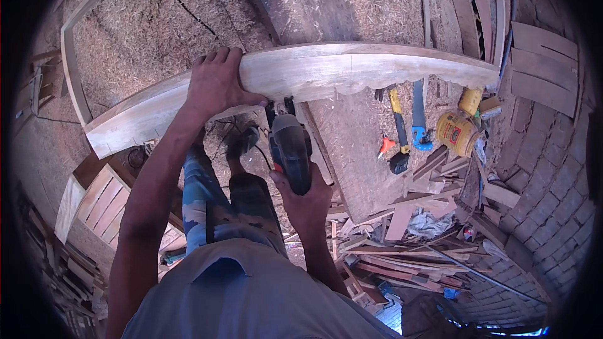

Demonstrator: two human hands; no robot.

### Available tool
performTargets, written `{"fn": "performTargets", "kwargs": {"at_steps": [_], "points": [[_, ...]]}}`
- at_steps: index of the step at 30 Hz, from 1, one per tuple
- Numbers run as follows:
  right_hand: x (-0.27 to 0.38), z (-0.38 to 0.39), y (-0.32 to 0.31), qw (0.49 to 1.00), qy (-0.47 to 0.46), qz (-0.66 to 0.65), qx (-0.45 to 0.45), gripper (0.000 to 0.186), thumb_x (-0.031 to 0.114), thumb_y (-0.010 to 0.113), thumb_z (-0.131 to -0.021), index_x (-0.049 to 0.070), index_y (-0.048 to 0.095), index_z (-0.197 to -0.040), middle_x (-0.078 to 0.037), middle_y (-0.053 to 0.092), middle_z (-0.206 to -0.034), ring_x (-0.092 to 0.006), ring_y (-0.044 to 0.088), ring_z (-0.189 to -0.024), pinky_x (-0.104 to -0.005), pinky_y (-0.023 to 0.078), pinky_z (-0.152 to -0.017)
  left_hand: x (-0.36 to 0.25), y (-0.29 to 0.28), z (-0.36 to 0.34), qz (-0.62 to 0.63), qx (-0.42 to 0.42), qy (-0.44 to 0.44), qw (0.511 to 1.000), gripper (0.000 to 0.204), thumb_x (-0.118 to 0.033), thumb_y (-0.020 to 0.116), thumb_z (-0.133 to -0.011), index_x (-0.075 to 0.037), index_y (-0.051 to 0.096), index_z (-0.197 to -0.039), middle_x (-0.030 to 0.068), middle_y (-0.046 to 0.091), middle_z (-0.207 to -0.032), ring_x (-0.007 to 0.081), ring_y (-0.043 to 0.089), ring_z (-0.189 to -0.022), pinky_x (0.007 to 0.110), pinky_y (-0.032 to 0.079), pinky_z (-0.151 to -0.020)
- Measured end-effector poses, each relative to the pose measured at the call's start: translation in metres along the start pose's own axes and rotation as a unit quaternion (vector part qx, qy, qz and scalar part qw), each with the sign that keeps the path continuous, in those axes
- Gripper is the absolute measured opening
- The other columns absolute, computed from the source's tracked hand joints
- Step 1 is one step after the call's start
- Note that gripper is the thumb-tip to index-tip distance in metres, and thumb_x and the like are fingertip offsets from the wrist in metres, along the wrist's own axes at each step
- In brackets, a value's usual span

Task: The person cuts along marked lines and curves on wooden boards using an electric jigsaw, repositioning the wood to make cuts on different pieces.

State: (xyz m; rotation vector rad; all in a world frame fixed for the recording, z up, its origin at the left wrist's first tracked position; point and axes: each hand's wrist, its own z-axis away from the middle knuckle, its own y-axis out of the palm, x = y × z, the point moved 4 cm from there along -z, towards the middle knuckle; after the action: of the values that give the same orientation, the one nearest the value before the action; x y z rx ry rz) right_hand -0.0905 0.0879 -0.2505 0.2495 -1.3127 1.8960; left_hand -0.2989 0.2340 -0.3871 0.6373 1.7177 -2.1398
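Observation:
A long pale wooden board [301, 75] lies across the view, and its near edge is cut in a wavy line toward the right. My left hand [217, 81] is over the board, its fingers bent across the far edge and its thumb reaching right along the near side. In my right hand [306, 199] is a dark jigsaw [290, 141], gripped by its rear body. The jigsaw's front end meets the board's near edge just right of my left thumb. Its blade is hidden from view.
A yellow-and-black hammer [398, 119], a blue-handled saw [419, 119], a black tape measure [399, 163] and a yellow jar [457, 133] are right of the jigsaw. Offcuts [408, 257] pile up at lower right, near a brick wall [546, 182]. Wood shavings cover the floor beyond. A cable [182, 3] crosses them.

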Motion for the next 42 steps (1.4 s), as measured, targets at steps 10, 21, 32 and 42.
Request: {"fn": "performTargets", "kwargs": {"at_steps": [10,21,32,42], "points": [[-0.004,-0.001,0.003,1.0,-0.014,0.024,-0.005,0.049,0.032,0.094,-0.083,0.001,0.071,-0.114,-0.014,0.079,-0.09,-0.0257,0.079,-0.078,-0.0385,0.06,-0.075,-0.001,-0.003,-0.002,-0.028,-0.019,0.023,0.999,0.104,-0.081,0.089,-0.052,-0.003,0.062,-0.115,0.0152,0.069,-0.11,0.0358,0.071,-0.111,0.051,0.053,-0.098],[-0.01,0.0,0.006,0.998,-0.047,-0.006,-0.029,0.049,0.032,0.096,-0.082,0.0,0.071,-0.111,-0.014,0.078,-0.087,-0.0263,0.079,-0.077,-0.0384,0.059,-0.073,0.005,0.004,-0.004,0.002,-0.069,0.055,0.996,0.099,-0.084,0.086,-0.051,-0.005,0.063,-0.105,0.0116,0.067,-0.099,0.0339,0.073,-0.097,0.046,0.059,-0.08],[-0.001,-0.004,0.0,1.0,-0.025,0.003,-0.012,0.05,0.03,0.097,-0.081,0.0,0.071,-0.112,-0.014,0.079,-0.089,-0.0265,0.08,-0.08,-0.0385,0.06,-0.075,0.004,0.003,-0.004,0.005,-0.105,0.076,0.992,0.094,-0.087,0.083,-0.052,-0.006,0.063,-0.096,0.0091,0.066,-0.089,0.0317,0.074,-0.084,0.044,0.06,-0.069],[0.003,-0.008,0.001,1.0,-0.011,-0.013,-0.014,0.06,0.028,0.097,-0.08,-0.005,0.07,-0.123,-0.019,0.08,-0.097,-0.0287,0.081,-0.087,-0.0396,0.061,-0.08,0.005,0.003,-0.008,-0.005,-0.105,0.081,0.991,0.093,-0.091,0.078,-0.057,-0.008,0.067,-0.099,0.0088,0.067,-0.089,0.0306,0.075,-0.082,0.042,0.06,-0.069]]}}
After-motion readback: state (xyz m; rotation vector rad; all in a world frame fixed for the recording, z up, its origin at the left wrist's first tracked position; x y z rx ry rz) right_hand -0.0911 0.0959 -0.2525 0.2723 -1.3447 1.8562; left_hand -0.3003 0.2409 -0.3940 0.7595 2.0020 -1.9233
